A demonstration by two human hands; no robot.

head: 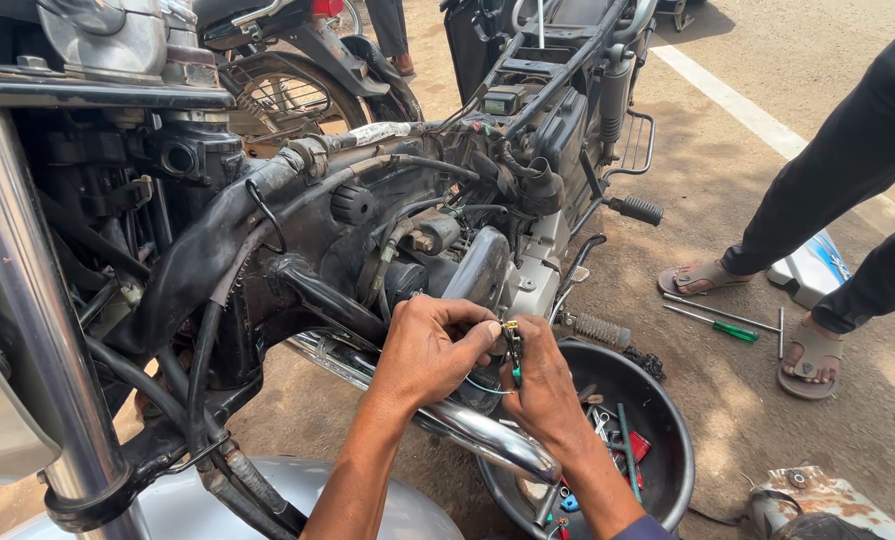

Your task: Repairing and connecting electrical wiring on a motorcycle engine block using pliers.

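Both hands pinch a small connector (511, 335) on a thin wire (487, 387): left hand (429, 345) clenched on its top, right hand (544, 385) gripping from below. Best held steady, wire slack. Just below the grip, the chrome exhaust pipe (487, 435) and tool bowl (667, 420); beyond, the motorcycle engine (467, 265).

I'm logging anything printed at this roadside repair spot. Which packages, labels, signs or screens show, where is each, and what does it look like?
No packages, signs or screens.
White panel: on the ground at right, between a bystander's sandalled feet; curved, white with a blue graphic stripe.
Battered can: bottom right corner on the dirt; rusty, with a patchy pale coating; any label is unclear.
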